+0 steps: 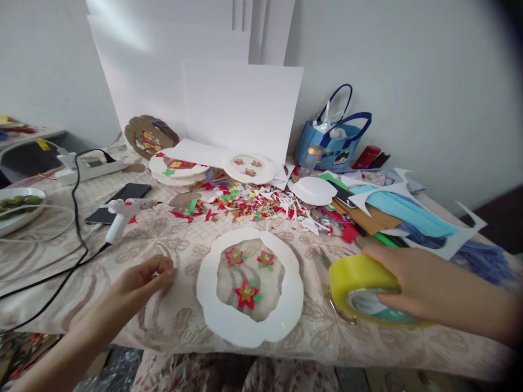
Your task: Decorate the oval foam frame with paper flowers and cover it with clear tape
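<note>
My right hand point(392, 272) is wrapped round a wide roll of yellow packing tape point(363, 275), raised at the right of the table. Partly hidden beneath the roll lies a pair of scissors point(324, 258), blades pointing away. Fingers curled and thumb against them, my left hand point(149, 275) is closed near the left side of a white scalloped frame point(210, 305); I see nothing in it. The frame lies flat between both hands, untouched. Three red flowers with green leaves show on the sheer panel point(267, 286) inside it.
A white glue gun point(118, 218) with a black cord stands by a dark phone point(137, 190) at left. Paper scraps point(253, 204) spread behind the frame. Farther back are decorated discs point(249, 169), white boards point(241, 109), a blue bag point(327, 144) and coloured sheets point(408, 209).
</note>
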`<move>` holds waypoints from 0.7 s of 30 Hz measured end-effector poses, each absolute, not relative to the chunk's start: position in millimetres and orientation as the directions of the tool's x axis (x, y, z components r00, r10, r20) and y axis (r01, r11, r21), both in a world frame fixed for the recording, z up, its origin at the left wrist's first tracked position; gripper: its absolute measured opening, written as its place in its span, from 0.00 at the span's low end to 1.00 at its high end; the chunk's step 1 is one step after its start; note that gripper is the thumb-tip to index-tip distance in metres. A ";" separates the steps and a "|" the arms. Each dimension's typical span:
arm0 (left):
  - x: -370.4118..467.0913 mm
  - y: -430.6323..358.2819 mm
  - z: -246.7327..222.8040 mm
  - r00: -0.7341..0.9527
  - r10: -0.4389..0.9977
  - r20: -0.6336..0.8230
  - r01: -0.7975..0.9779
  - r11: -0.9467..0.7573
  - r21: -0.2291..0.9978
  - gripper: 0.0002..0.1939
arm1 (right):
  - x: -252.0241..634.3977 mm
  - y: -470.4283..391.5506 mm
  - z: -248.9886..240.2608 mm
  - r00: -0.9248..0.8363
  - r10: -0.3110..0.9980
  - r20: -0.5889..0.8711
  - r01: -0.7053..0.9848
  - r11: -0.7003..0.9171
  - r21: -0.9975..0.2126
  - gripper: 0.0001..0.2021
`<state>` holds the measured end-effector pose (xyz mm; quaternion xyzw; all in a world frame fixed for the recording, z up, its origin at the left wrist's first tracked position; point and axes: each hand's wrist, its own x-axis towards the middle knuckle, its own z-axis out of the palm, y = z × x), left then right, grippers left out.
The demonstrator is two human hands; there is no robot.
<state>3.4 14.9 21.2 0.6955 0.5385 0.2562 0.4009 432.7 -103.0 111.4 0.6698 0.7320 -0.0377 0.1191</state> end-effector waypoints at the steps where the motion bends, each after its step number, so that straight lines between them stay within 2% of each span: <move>1: 3.9 17.0 19.2 0.335 0.939 -0.085 0.551 -0.122 0.825 0.18 | 427.8 -98.9 113.5 -0.068 0.965 -0.254 0.985 0.106 0.137 0.10; 4: 5.2 22.2 15.5 0.391 0.913 -0.113 0.583 -0.151 0.798 0.18 | 417.2 -88.3 116.4 -0.064 0.945 -0.321 0.972 0.131 0.192 0.09; 9: 9.2 23.8 14.4 0.403 0.906 -0.131 0.590 -0.147 0.794 0.18 | 408.9 -77.8 115.4 -0.086 0.919 -0.385 0.960 0.180 0.214 0.11; 21: 11.8 22.3 14.1 0.414 0.902 -0.123 0.641 -0.193 0.743 0.18 | 400.2 -71.3 113.8 -0.122 0.898 -0.424 0.929 0.254 0.269 0.18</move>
